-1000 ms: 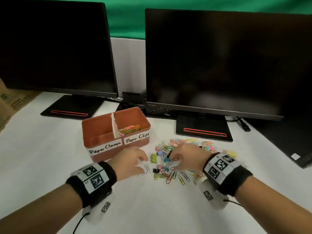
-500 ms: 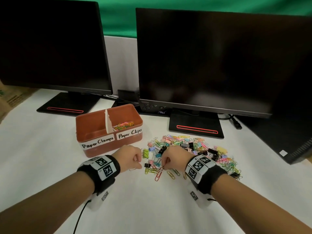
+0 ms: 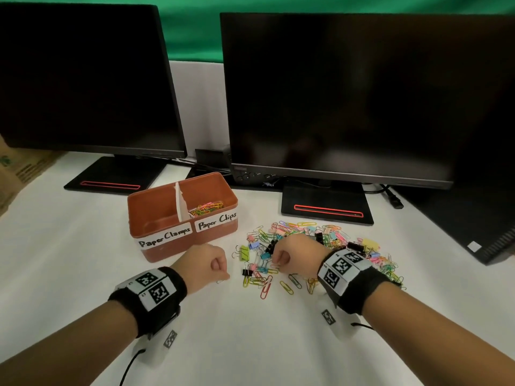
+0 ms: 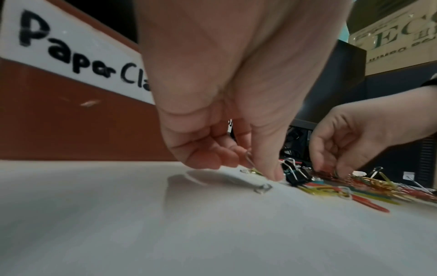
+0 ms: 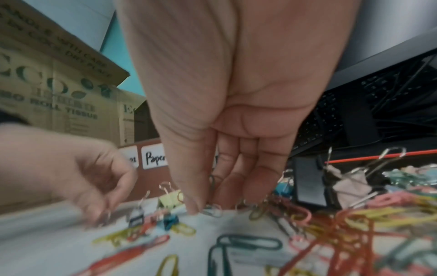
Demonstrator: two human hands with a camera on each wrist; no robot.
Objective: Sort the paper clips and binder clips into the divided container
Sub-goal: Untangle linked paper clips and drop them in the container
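Observation:
A brown divided container (image 3: 156, 218) stands left of a pile of coloured paper clips and binder clips (image 3: 312, 240). Its "Paper Clips" side holds several paper clips (image 3: 207, 208); the "Paper Clamps" side looks empty. My left hand (image 3: 223, 274) is curled in front of the container and pinches a silver paper clip (image 4: 248, 159) between thumb and fingers. Another silver clip (image 4: 262, 188) lies on the cloth just under it. My right hand (image 3: 276, 263) is at the pile's near-left edge and pinches a thin paper clip (image 5: 212, 184), its thumb tip down beside a silver clip (image 5: 212, 211).
A black binder clip (image 4: 295, 174) lies between the two hands. Two dark monitors (image 3: 348, 107) on stands (image 3: 326, 208) rise behind the container and the pile. A cardboard box (image 3: 16, 174) sits at the far left, a black device (image 3: 479, 218) at the right. White cloth (image 3: 250, 330) covers the table.
Both hands have drawn back a little from the pile and curled into pinches. Over the last half second they have hardly moved.

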